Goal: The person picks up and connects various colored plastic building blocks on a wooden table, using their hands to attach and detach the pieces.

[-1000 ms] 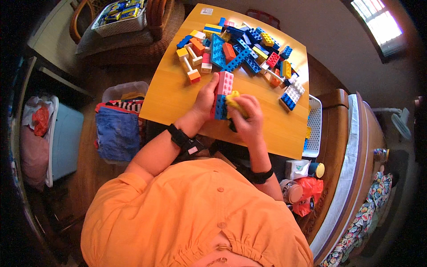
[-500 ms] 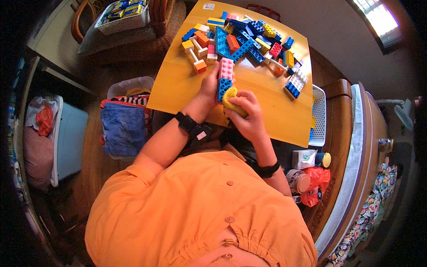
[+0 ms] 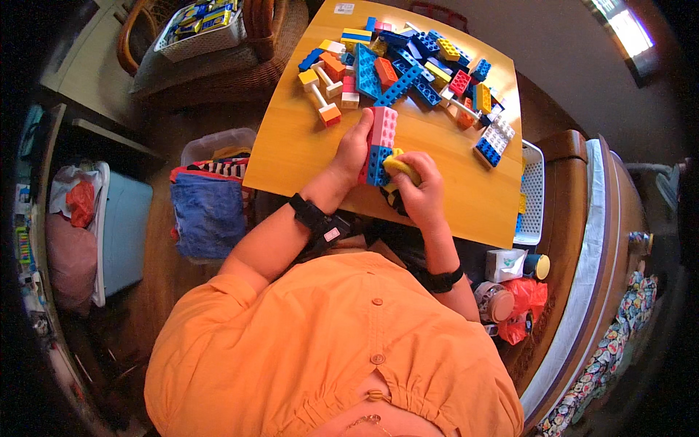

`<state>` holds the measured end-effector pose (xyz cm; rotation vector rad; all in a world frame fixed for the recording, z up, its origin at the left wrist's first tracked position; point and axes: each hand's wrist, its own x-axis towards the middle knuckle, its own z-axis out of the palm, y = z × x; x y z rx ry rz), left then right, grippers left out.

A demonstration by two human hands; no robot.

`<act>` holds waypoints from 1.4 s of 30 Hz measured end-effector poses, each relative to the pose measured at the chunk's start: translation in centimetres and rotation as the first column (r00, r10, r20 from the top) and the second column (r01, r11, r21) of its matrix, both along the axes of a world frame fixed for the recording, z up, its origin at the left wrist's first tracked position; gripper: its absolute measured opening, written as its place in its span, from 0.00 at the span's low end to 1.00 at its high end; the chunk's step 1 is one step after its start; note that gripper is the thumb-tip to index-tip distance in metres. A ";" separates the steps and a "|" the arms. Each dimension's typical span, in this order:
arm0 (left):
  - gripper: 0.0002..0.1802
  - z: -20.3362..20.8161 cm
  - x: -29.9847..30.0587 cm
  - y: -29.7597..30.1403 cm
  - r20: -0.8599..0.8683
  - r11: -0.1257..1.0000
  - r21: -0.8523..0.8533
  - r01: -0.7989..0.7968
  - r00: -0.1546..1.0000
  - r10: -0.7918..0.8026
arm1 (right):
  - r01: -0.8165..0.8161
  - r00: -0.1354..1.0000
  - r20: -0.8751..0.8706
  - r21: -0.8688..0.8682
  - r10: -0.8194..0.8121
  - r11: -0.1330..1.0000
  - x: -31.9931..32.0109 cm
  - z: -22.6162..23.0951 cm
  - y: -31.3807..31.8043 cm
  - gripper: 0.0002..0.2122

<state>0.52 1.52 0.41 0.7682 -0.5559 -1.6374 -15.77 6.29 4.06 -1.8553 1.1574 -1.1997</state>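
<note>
My left hand [image 3: 352,151] is closed round the side of a joined block of toy building bricks, with a pink brick [image 3: 385,128] at the far end and a blue brick [image 3: 378,167] nearer me. In my right hand [image 3: 425,191] is a bunched yellow cloth [image 3: 403,169], pinched between thumb and fingers. The cloth touches the right side of the blue brick. Both hands are over the near part of the wooden table [image 3: 291,156]. My fingers hide part of the cloth and the bricks' left side.
A pile of loose building bricks [image 3: 415,69] covers the table's far half. A blue-and-white brick stack [image 3: 494,141] lies at the right. White perforated basket [image 3: 534,193] stands beyond the right edge; a tub with folded clothes [image 3: 210,211] sits at the left.
The bricks have turned in my left hand, so a pink side face now shows, and appear slightly nearer me. My right hand has shifted slightly right, and the cloth looks more bunched.
</note>
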 end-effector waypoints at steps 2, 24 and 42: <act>0.30 -0.1 -0.4 0.2 0.013 1.000 -0.013 -0.003 1.000 0.004 | 0.063 0.998 0.010 0.007 -0.063 0.998 -0.5 -0.4 -0.8 0.09; 0.30 0.3 0.2 0.4 -0.294 0.997 -0.040 0.071 0.953 -0.080 | -0.223 0.960 0.163 -0.044 0.228 0.974 -1.9 -0.4 -0.9 0.12; 0.30 -0.6 0.6 0.3 -0.376 0.987 -0.126 0.101 0.916 -0.142 | -0.083 0.992 0.099 0.021 0.080 0.996 -0.1 -1.3 -0.6 0.11</act>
